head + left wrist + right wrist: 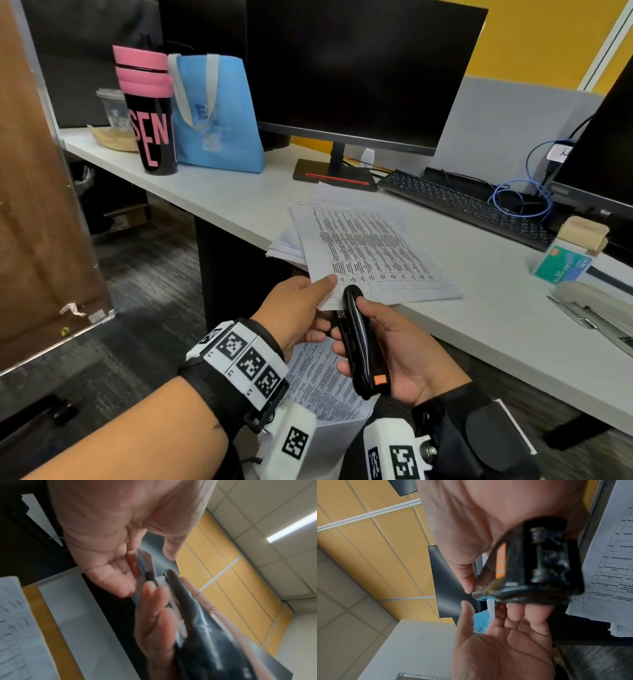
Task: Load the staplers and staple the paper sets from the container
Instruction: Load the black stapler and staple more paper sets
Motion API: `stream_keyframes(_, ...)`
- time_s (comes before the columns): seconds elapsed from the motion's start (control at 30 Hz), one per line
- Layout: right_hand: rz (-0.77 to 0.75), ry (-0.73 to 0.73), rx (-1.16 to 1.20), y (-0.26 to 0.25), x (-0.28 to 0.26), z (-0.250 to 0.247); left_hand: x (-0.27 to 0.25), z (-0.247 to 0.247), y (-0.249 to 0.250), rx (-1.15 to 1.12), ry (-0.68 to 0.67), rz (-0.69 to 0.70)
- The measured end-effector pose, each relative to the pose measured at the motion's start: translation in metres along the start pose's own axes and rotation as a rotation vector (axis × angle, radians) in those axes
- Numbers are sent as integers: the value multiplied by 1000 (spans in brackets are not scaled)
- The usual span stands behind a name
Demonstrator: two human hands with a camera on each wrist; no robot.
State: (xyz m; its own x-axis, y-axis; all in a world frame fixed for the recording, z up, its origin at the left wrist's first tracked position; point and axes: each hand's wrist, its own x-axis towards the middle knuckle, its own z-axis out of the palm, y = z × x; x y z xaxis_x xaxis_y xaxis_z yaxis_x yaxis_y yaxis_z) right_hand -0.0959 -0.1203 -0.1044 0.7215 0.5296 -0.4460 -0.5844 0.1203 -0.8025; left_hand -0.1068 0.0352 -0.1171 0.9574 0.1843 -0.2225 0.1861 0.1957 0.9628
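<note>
My right hand (376,329) grips a black stapler (363,359) with an orange label, just off the desk's near edge. The stapler's nose sits at the near corner of a printed paper set (370,253) that lies on the grey desk (496,308) and overhangs its edge. My left hand (322,305) pinches that same corner, thumb on top and fingers beneath. In the right wrist view the stapler (530,563) shows its hinge end, with the left hand (496,649) below it. More printed sheets (322,380) lie below my hands. The left wrist view shows the stapler (197,615), blurred.
A silver stapler (589,308) and a green staple box (561,263) lie at the desk's right. Behind the papers stand a monitor (359,68) and a keyboard (462,205). A blue bag (215,113) and a pink-lidded tumbler (150,113) stand at the far left.
</note>
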Motion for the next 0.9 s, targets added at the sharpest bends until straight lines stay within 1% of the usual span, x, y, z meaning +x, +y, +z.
stream_keyframes(0.07, -11, -26, -12, 0, -1, 0, -5, 3, 3, -15, -118, -83)
stream_keyframes(0.13, -23, -53, -19, 1, -2, 1, -10, 8, 4, -32, -170, -89)
stream_keyframes(0.17, -29, -51, -22, 2, -2, 1, -11, 10, 3, -43, -162, -74)
stream_keyframes(0.27, -59, 13, -34, 3, 1, 1, -9, 15, 1, -39, -93, -19)
stream_keyframes(0.37, -71, 62, -27, 5, 4, 5, -9, 19, -3, -51, -46, 1)
stream_keyframes(0.47, -75, 53, -29, 5, 5, 4, -11, 17, 1, -45, -79, -18)
stream_keyframes(0.53, -75, 20, -36, 3, 3, 0, -9, 13, 9, 18, -103, -58)
stream_keyframes(0.6, -68, -17, -7, -2, 0, -4, -3, 6, 15, 105, -7, -68)
stream_keyframes(0.63, -68, -21, 24, -5, -1, -6, -1, 2, 18, 160, 75, -20)
stream_keyframes(0.67, -70, -20, 50, -7, -2, -9, 0, -3, 20, 266, 165, 82)
stream_keyframes(0.7, -69, -18, 63, -9, -2, -11, 1, -10, 21, 456, 236, 204)
stream_keyframes(0.73, -62, -23, 64, -9, -3, -14, 1, -16, 21, 708, 256, 323)
stream_keyframes(0.77, -49, -34, 58, -9, -3, -16, 1, -22, 19, 947, 210, 445)
stream_keyframes(0.8, -31, -50, 45, -8, -4, -18, 1, -25, 20, 1110, 140, 556)
stream_keyframes(0.83, -13, -64, 27, -7, -4, -19, 3, -28, 19, 1206, 63, 660)
stream_keyframes(0.87, 3, -74, 8, -5, -5, -19, 4, -29, 19, 1241, -17, 742)
stream_keyframes(0.9, 20, -77, -6, -3, -5, -20, 7, -30, 18, 1239, -76, 790)
